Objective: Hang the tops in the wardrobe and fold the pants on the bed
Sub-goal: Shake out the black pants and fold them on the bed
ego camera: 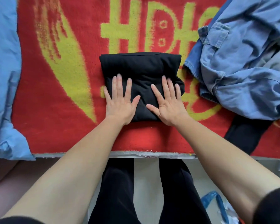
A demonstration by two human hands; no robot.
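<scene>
A pair of black pants (141,67), folded into a compact rectangle, lies in the middle of the bed on a red and yellow blanket (58,97). My left hand (120,99) presses flat on its near left part, fingers spread and straight. My right hand (166,99) presses flat on its near right part in the same way. A heap of light blue denim clothing (242,62) is crumpled at the right. Another black garment (244,136) hangs over the bed's front edge at the right.
A light blue cloth (3,78) covers the bed's left side and droops over the front edge. The bed's grey front rail (144,154) runs across below the blanket. My legs in dark trousers stand before it. A blue plastic bag (217,202) lies on the floor at right.
</scene>
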